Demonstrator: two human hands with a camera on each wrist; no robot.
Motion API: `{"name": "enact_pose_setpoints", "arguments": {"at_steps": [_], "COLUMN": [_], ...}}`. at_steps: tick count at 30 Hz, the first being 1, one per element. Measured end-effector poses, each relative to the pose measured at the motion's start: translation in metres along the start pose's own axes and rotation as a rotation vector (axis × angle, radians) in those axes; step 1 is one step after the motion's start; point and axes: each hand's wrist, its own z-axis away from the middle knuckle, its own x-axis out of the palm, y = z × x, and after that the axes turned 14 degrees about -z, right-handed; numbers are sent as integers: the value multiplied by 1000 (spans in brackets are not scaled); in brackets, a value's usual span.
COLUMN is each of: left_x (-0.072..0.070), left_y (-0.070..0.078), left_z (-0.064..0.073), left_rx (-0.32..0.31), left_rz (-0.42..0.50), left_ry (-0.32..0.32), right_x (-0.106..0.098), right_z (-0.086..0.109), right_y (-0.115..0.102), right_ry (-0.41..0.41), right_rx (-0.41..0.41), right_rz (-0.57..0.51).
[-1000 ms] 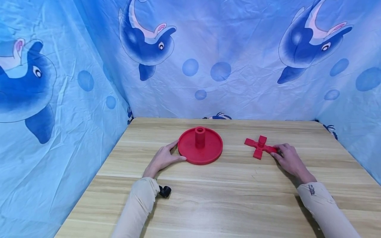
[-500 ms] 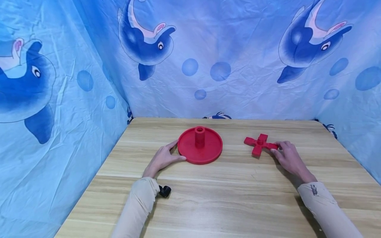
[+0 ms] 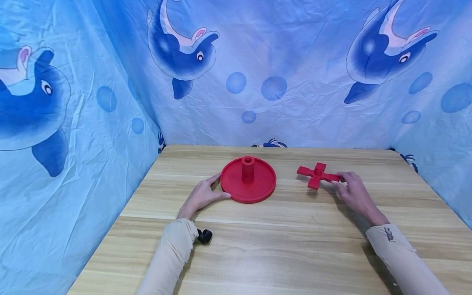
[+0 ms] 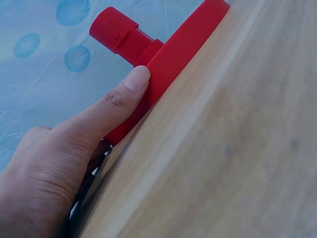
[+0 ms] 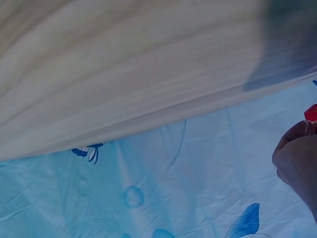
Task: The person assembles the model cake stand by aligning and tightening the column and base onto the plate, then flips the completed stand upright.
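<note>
A red round base (image 3: 254,193) with a raised rim lies flat on the table, and a hollow post (image 3: 248,171) stands upright at its middle. My left hand (image 3: 202,198) holds the base's left side, thumb on the near rim and fingers on the far left rim. In the left wrist view the thumb presses the rim's side, beneath the post (image 4: 114,30). My right hand (image 3: 355,194) pinches one arm of a red cross-shaped piece (image 3: 316,177), held slightly above the table right of the base. The right wrist view catches just a red tip (image 5: 311,113) beside the fingers.
A wooden table (image 3: 258,246) fills the lower view. Blue dolphin-printed cloth (image 3: 243,49) hangs behind it and along both sides. A small black object (image 3: 204,237) sits by the left sleeve's cuff.
The cross-shaped piece has risen off the table, tilted, and shifted a little left and away with my right hand. My left hand and the base have stayed in place.
</note>
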Motion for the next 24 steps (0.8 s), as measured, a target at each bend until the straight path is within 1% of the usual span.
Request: {"name": "enact_pose_setpoints", "arguments": {"at_steps": [4,13,20,24], "left_x": [0,-1,-1,0], "left_y": [0,1,1,2], "left_z": [0,2,2,2], "left_rx": [-4,-3,-4,2], "left_rz": [2,2,2,3], "left_ry": [-2,-4,1,3], "right_x": [3,13,20,24], "right_z": [-2,-8,-12,-13], "right_y": [-2,-12,-16,-18], "right_ry": [6,38,36,39], "right_rx": [-10,-59,-110,-114], "right_rz": [-8,-25,-70,-89]}}
